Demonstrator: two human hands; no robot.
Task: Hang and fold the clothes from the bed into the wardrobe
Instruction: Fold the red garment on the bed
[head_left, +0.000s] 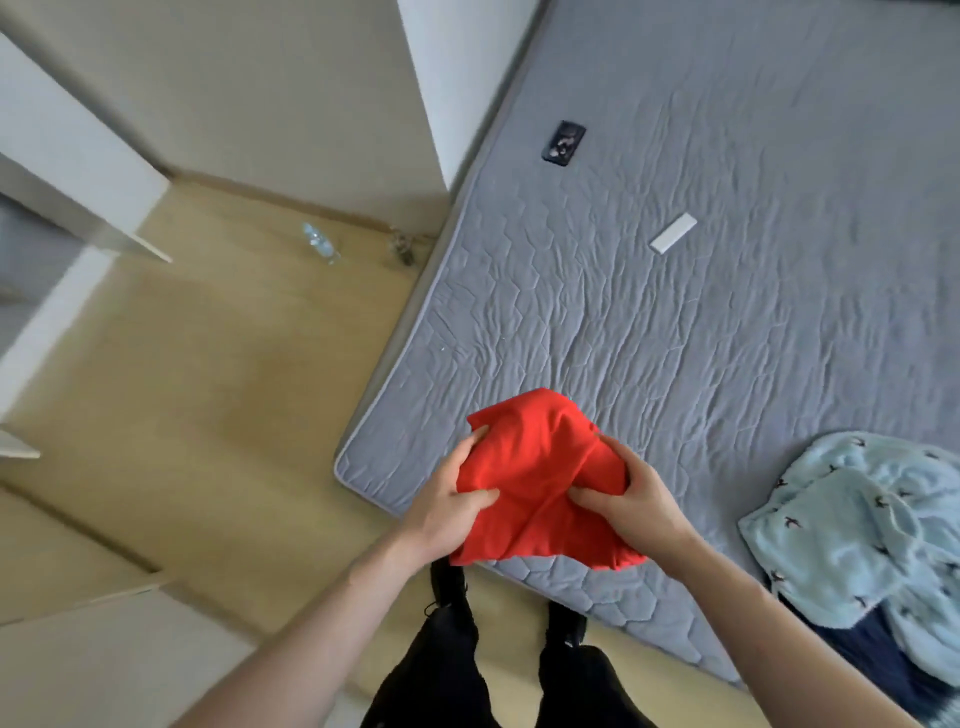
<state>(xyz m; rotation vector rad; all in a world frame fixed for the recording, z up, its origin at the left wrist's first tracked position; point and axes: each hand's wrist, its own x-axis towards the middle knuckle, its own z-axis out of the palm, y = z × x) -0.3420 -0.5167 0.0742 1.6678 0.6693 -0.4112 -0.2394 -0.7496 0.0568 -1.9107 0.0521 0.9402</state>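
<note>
In the lower middle of the frame both hands hold a red garment (540, 483), bunched up, above the near corner of the bed (701, 338). The left hand (447, 499) has its fingers clamped on the left side of the cloth, and the right hand (628, 499) has its fingers clamped on the right side. At the lower right of the frame a light blue garment (852, 525) with small dark bird prints lies on the bed. A phone (563, 143) and a white flat object (673, 233) lie on the bed higher in the frame. At the left edge stand white wardrobe panels (67, 156), and a plastic bottle (321, 242) lies on the wooden floor (208, 389)
</note>
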